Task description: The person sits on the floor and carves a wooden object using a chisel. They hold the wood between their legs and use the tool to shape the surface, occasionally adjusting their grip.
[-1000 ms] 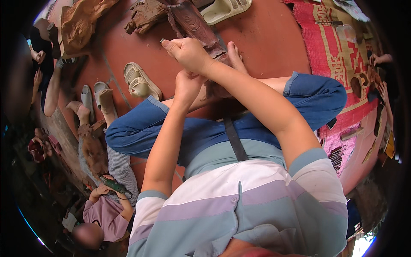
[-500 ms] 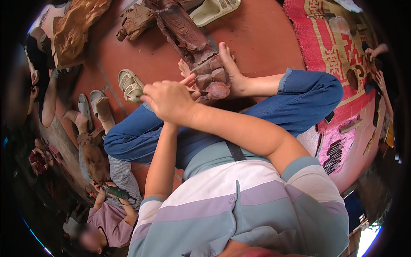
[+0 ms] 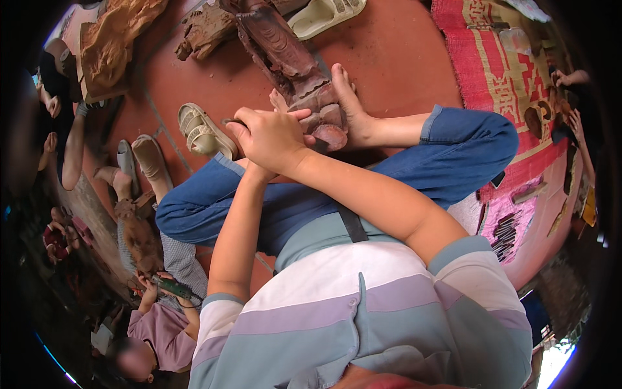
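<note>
A reddish-brown wood carving (image 3: 278,48) lies on the floor, its near end between my bare feet. My right hand (image 3: 269,137) is closed over a slim carving chisel (image 3: 320,144), whose dark tip meets the carving's rounded near end. Another dark end sticks out on the thumb side. My left hand (image 3: 261,171) sits beneath the right and is mostly hidden. One of its fingertips shows beside the chisel, curled in. My forearms cross at the wrists above my lap.
A rough wood chunk (image 3: 206,31) and sandals (image 3: 202,133) lie on the red tiles. At right, a red-and-yellow mat (image 3: 476,71) adjoins a pink cloth (image 3: 515,220) bearing several slim tools. At lower left, a person holds a green power tool (image 3: 173,287) against a brown carving (image 3: 141,243).
My joined hands have shifted slightly right and down. More of the sandal on the left shows, and my right hand has turned a little. The carving stays put.
</note>
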Motion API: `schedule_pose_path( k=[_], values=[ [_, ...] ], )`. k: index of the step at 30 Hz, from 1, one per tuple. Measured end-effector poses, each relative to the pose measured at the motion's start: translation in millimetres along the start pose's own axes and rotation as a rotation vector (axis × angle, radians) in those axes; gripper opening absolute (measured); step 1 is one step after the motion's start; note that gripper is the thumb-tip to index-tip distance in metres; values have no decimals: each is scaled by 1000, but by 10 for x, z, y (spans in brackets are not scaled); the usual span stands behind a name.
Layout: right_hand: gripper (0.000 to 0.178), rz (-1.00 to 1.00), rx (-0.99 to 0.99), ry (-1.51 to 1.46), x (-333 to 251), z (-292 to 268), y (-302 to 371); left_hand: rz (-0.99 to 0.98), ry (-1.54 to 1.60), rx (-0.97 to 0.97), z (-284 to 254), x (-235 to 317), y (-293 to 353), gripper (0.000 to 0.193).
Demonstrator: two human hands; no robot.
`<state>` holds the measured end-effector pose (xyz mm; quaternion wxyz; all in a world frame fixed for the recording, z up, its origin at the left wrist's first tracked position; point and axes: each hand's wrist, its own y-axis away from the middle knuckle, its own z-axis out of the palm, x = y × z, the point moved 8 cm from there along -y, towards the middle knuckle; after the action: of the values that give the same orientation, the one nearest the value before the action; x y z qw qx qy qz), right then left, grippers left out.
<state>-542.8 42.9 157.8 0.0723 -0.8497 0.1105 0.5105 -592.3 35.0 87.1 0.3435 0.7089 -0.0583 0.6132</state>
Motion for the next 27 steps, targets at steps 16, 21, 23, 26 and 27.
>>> schedule_pose_path(
  k=[16, 21, 23, 26, 27],
  values=[
    [29, 180, 2, 58, 237, 114, -361, -160, 166, -166, -57, -143, -318, 27],
    [31, 52, 12, 116, 240, 68, -246, -125, 260, -251, 54, -164, -301, 27],
    [29, 151, -109, 140, 301, 230, -330, -129, 311, -267, -36, -229, -257, 28],
    [28, 130, -43, 171, 414, 376, -371, -79, 311, -335, -33, -283, -257, 26],
    [29, 131, -113, 105, 431, 427, -384, -40, 279, -303, -38, -284, -282, 24]
  ],
)
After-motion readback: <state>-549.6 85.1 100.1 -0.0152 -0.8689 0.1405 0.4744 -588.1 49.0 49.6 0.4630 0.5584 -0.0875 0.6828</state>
